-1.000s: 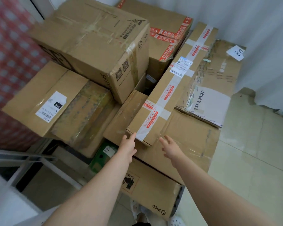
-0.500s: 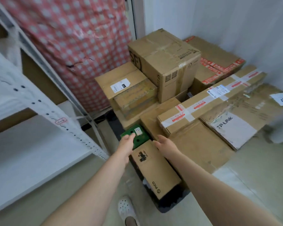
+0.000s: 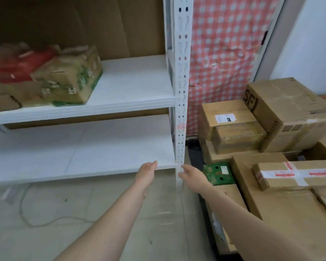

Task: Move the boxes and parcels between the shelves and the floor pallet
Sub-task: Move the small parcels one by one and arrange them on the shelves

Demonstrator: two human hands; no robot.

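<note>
black "sf" on side of big cardboard box [image 3: 282,108], shipping label [image 3: 225,117] nearby (print unreadable)

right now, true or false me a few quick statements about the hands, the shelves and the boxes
1. The left hand and the right hand both hold nothing. True.
2. The SF box stands on the upper shelf. False: it sits on other boxes, right of the white post.
3. A carton with green print lies on the upper shelf. True.
4. The right hand grips the small green box. False: that box lies low among the boxes, ungripped.
</note>
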